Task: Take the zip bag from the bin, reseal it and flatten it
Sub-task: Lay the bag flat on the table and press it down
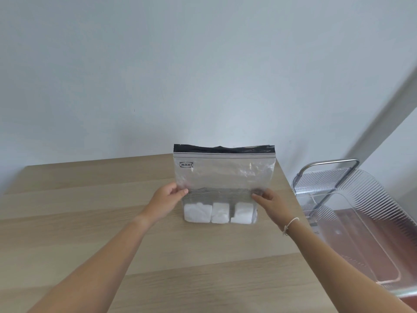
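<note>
Zip bag [224, 175] stood upright on the counter [90, 211], left hand [165, 197] grip pinched shut on its left edge, right hand [269, 199] grip pinched on its right edge, three white blocks [220, 212] inside

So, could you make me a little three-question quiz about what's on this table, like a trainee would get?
1. True or false: the clear plastic zip bag with the black top strip lies flat on the pale wooden table.
2. How many white folded bundles sit in the bottom of the bag?
A. two
B. three
C. five
3. Fill in: the left hand and the right hand each pinch one ___ of the bag.

Key
1. False: it stands upright, held at mid-height.
2. B.
3. Side edge. The ribbed clear plastic bin sits off the table's right side.
</note>
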A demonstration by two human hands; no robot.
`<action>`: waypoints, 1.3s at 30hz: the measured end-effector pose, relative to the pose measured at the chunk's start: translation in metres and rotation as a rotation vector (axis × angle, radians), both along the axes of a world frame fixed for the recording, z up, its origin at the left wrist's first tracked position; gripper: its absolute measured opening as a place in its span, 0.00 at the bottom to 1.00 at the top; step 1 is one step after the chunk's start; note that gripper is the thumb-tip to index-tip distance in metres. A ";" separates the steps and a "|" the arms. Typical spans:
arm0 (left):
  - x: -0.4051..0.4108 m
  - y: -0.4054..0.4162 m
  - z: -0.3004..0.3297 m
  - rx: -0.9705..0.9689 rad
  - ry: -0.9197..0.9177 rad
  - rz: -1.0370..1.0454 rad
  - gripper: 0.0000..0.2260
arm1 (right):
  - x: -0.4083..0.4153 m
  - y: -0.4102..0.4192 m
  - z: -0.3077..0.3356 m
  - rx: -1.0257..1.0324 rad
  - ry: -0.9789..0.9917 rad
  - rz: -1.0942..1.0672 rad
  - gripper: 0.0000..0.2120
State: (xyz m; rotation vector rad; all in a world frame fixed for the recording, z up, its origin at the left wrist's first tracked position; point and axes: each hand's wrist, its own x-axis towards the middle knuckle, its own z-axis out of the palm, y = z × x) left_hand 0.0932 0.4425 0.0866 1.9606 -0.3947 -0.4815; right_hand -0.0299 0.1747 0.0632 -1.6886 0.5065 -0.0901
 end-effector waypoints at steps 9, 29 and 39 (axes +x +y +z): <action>-0.008 -0.003 -0.016 0.055 0.118 0.132 0.07 | 0.001 0.008 -0.014 -0.060 0.203 0.016 0.05; -0.010 -0.052 -0.110 0.813 -0.402 -0.175 0.26 | 0.054 0.070 -0.092 -0.966 0.257 0.290 0.28; -0.010 -0.052 -0.130 0.838 -0.463 -0.153 0.27 | 0.058 0.070 -0.115 -1.047 0.335 0.274 0.26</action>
